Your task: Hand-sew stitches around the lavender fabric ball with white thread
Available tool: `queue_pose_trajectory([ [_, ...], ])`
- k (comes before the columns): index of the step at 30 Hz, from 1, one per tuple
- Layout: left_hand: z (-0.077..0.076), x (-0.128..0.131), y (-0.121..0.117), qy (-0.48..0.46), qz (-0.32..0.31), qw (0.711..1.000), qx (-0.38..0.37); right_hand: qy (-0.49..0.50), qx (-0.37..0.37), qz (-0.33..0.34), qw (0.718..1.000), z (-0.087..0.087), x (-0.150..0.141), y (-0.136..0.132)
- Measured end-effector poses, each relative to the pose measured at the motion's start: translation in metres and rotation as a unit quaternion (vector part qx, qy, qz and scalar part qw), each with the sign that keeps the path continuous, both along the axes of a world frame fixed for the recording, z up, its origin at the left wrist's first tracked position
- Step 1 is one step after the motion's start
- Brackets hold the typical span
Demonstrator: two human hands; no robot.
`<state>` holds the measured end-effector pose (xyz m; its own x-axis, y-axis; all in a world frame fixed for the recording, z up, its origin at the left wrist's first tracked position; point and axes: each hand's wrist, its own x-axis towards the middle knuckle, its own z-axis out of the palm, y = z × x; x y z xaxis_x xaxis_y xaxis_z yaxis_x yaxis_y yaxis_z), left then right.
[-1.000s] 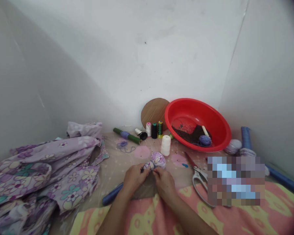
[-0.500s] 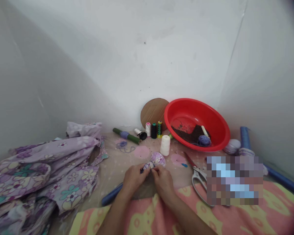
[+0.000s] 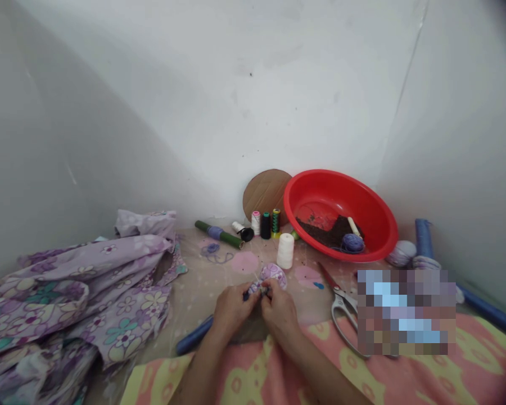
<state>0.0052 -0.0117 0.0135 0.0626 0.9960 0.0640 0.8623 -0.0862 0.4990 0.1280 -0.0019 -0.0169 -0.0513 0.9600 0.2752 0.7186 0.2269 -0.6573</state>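
My left hand (image 3: 235, 309) is closed round the gathered neck of a floral cloth bundle (image 3: 274, 274), whose rounded purple and white end points away from me. A dark blue rod (image 3: 194, 334) runs out from under the left wrist, roughly in line with the bundle; where they meet is hidden. My right hand (image 3: 279, 306) pinches at the neck close to the left fingertips. What it grips is too small to make out. A faint pale thread seems to rise by the neck. Just beyond stands a white thread cone (image 3: 285, 251).
A red basin (image 3: 341, 185) holding dark matter and purple yarn (image 3: 353, 243) leans at the back. Scissors (image 3: 341, 306) lie on the right beside a pixelated patch. Floral cloth (image 3: 122, 292) is heaped left. Several thread spools (image 3: 265, 226) and a green tube (image 3: 219, 234) stand or lie behind.
My right fingers have lifted slightly and curled in over the neck of the bundle. The left hand keeps its hold. The view has shifted a little.
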Motion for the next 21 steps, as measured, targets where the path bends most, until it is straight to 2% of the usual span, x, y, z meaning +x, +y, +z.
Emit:
queue_pose_trajectory([
  [4,-0.004,0.0,0.002,0.0,-0.008,1.0,0.007,-0.128,0.08,-0.027,0.988,0.015,0.009,-0.007],
  [7,-0.005,0.0,0.002,-0.001,-0.005,1.0,0.012,-0.148,0.179,-0.036,0.972,0.024,0.015,-0.007],
  [9,-0.006,0.001,0.001,0.002,-0.006,1.0,0.016,-0.15,0.218,-0.03,0.964,0.027,0.015,-0.006],
  [16,-0.012,0.002,0.0,0.02,0.0,0.999,0.04,-0.156,0.209,0.0,0.966,0.02,0.01,0.0],
  [21,-0.013,0.003,-0.001,0.016,0.002,0.999,0.047,-0.113,0.199,0.008,0.973,0.016,0.007,0.004],
])
